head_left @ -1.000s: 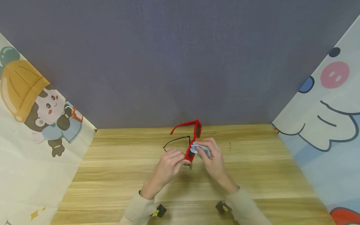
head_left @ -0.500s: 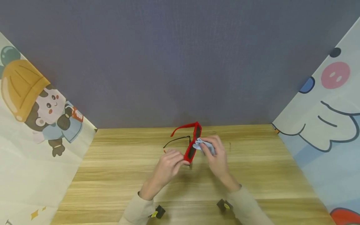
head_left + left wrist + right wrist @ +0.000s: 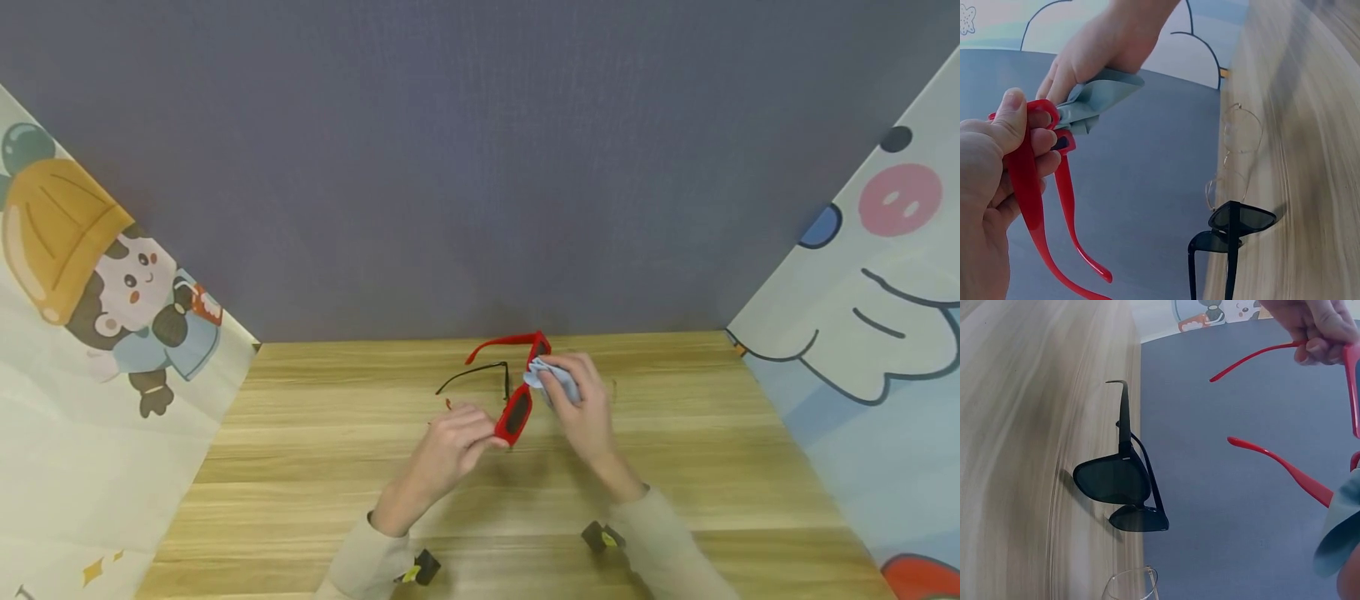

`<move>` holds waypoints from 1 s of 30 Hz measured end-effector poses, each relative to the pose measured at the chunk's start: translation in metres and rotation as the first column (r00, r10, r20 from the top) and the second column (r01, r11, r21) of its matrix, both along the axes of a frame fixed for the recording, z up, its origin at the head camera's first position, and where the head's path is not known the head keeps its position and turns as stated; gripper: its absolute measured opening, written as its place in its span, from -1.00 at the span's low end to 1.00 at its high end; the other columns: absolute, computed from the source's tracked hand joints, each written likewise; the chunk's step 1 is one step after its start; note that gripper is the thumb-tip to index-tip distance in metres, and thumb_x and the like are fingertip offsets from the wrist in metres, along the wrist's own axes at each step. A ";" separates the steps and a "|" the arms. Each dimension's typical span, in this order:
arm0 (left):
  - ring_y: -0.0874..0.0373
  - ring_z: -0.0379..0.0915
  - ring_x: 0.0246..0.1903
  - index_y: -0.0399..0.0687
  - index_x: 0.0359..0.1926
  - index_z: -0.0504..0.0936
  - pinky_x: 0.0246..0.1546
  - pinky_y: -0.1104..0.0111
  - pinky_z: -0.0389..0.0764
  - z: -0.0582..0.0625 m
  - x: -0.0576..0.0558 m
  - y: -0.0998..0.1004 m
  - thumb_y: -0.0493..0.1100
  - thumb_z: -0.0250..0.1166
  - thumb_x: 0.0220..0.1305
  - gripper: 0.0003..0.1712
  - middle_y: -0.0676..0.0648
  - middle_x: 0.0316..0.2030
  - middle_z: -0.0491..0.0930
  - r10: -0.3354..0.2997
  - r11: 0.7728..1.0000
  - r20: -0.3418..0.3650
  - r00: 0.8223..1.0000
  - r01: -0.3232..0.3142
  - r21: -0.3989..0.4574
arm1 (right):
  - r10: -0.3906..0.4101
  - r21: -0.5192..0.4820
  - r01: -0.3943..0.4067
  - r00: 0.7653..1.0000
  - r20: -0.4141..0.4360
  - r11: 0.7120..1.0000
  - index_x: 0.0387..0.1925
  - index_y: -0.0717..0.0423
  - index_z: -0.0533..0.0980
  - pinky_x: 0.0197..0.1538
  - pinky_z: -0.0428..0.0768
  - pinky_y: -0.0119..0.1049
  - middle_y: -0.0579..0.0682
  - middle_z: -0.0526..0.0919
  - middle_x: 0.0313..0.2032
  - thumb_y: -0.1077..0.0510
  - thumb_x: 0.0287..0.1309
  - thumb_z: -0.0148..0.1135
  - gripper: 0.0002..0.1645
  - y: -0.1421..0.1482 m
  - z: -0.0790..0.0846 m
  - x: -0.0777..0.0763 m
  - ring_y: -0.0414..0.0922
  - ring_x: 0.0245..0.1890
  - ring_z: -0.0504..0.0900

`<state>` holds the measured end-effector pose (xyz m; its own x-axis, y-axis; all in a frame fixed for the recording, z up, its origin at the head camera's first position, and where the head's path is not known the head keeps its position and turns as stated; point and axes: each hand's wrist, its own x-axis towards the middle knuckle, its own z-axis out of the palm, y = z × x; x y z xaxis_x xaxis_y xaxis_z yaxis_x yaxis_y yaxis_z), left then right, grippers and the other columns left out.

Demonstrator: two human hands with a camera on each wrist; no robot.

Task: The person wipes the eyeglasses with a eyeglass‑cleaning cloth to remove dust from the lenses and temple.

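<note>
Red-framed sunglasses [image 3: 514,415] with dark lenses are held up over the table, tilted, temples pointing left. My left hand [image 3: 448,443] grips them at the near lens end, its thumb and fingers round the red frame in the left wrist view. A light blue cloth [image 3: 561,383] is pinched in my right hand [image 3: 587,417]. The cloth lies against the far lens by the bridge, hiding part of that lens. Below the red pair, black sunglasses [image 3: 1113,480] rest on the table, mostly hidden in the head view.
Thin wire-rimmed glasses [image 3: 1227,157] lie on the table beside the black sunglasses. The wooden table [image 3: 315,467] meets a grey back wall [image 3: 480,183]. Cartoon-printed panels [image 3: 67,433] stand at both sides. Small black devices [image 3: 427,567] sit at the wrists.
The cloth in my right hand has moved from the near lens past the bridge to the far lens. The red sunglasses have shifted slightly right and toward me in the left hand's grip.
</note>
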<state>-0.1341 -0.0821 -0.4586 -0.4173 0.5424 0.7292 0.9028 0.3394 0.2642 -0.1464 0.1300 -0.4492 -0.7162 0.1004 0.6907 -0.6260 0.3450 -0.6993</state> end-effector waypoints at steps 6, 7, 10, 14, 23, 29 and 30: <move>0.24 0.60 -0.41 -0.10 -0.44 0.71 -0.18 0.44 0.66 0.002 0.002 0.001 -0.22 0.54 0.06 -0.86 0.06 -0.47 0.71 -0.005 1.000 -0.027 1.000 0.004 -0.019 | -0.005 0.012 0.005 1.000 -0.024 1.000 -0.14 0.39 0.64 -0.26 0.46 -0.56 0.28 0.63 -0.22 0.60 0.06 0.35 -0.69 0.000 0.013 0.003 -0.32 -0.21 0.52; 0.24 0.61 -0.40 -0.10 -0.44 0.72 -0.17 0.44 0.66 0.002 0.002 0.001 -0.22 0.53 0.08 -0.87 0.06 -0.46 0.71 -0.006 1.000 -0.027 1.000 0.005 -0.021 | -0.008 0.008 0.009 1.000 -0.027 1.000 -0.14 0.39 0.64 -0.27 0.45 -0.56 0.28 0.63 -0.23 0.60 0.06 0.35 -0.70 0.001 0.013 0.001 -0.32 -0.22 0.51; 0.24 0.61 -0.40 -0.10 -0.44 0.72 -0.18 0.46 0.66 0.002 0.003 0.001 -0.20 0.52 0.11 -0.88 0.07 -0.46 0.71 -0.013 1.000 -0.046 0.999 0.012 -0.025 | -0.025 -0.014 0.025 0.999 -0.021 1.000 -0.14 0.43 0.63 -0.27 0.43 -0.58 0.31 0.63 -0.24 0.57 0.09 0.35 -0.74 0.004 0.011 -0.005 -0.31 -0.24 0.49; 0.25 0.59 -0.42 -0.09 -0.44 0.71 -0.22 0.50 0.64 0.001 0.004 0.002 -0.24 0.56 0.03 -0.85 0.09 -0.47 0.71 -0.030 0.999 -0.088 0.996 0.029 -0.016 | -0.033 -0.040 0.034 0.999 0.029 0.999 -0.11 0.45 0.62 -0.27 0.41 -0.59 0.34 0.61 -0.22 0.54 0.15 0.33 -0.76 0.009 0.010 -0.010 -0.34 -0.25 0.46; 0.23 0.60 -0.41 -0.10 -0.43 0.72 -0.21 0.50 0.64 0.001 0.005 0.003 -0.27 0.57 -0.01 -0.84 0.07 -0.46 0.72 -0.032 0.999 -0.055 0.998 0.031 -0.014 | -0.011 -0.019 0.012 0.999 0.044 1.000 -0.11 0.42 0.63 -0.30 0.43 -0.57 0.30 0.62 -0.22 0.53 0.14 0.35 -0.75 0.012 0.015 -0.007 -0.33 -0.27 0.47; 0.23 0.59 -0.42 -0.10 -0.41 0.70 -0.22 0.49 0.65 0.002 0.004 0.003 -0.28 0.56 0.00 -0.84 0.06 -0.46 0.71 -0.035 0.999 -0.069 0.997 0.035 0.002 | 0.070 0.074 -0.068 0.997 -0.015 0.995 -0.16 0.36 0.65 -0.30 0.47 -0.55 0.25 0.66 -0.22 0.60 0.01 0.38 -0.67 0.012 0.014 -0.003 -0.30 -0.26 0.52; 0.22 0.59 -0.42 -0.11 -0.42 0.70 -0.22 0.49 0.65 0.002 0.004 0.004 -0.27 0.55 0.02 -0.85 0.06 -0.46 0.71 -0.036 0.999 -0.072 0.997 0.037 0.006 | 0.081 0.078 -0.079 0.996 -0.021 0.994 -0.16 0.35 0.65 -0.29 0.48 -0.55 0.25 0.67 -0.21 0.61 0.00 0.38 -0.67 0.012 0.014 -0.002 -0.30 -0.25 0.53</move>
<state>-0.1299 -0.0786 -0.4568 -0.3440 0.5508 0.7604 0.9312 0.3043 0.2008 -0.1486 0.1421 -0.4357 -0.7031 -0.0112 0.7110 -0.6700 0.3455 -0.6571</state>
